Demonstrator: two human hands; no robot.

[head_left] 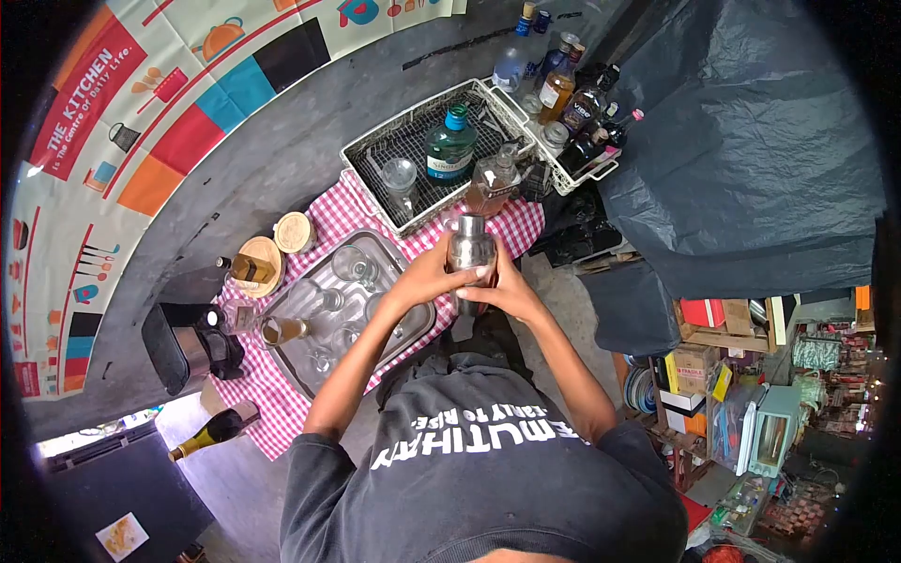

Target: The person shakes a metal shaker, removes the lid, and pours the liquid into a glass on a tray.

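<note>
A metal cocktail shaker (472, 250) is upright in front of my chest, its narrower cap at the top. My left hand (432, 275) wraps its left side, with the thumb across the front. Closed round the right side is my right hand (511, 289), its thumb near the shaker's base. Just beyond the shaker stands a clear square-shouldered bottle (491, 183). To the left lies a metal tray (302, 377) holding several glasses, among them a glass of brownish liquid (282, 329). My left forearm covers part of the tray.
A white wire basket (375, 202) holds a green bottle (450, 145) and an upright glass (400, 178). More bottles crowd a second rack (582, 178). A checkered cloth (272, 427) covers the table. A dark bottle (218, 429) lies at left; shelves (723, 349) stand right.
</note>
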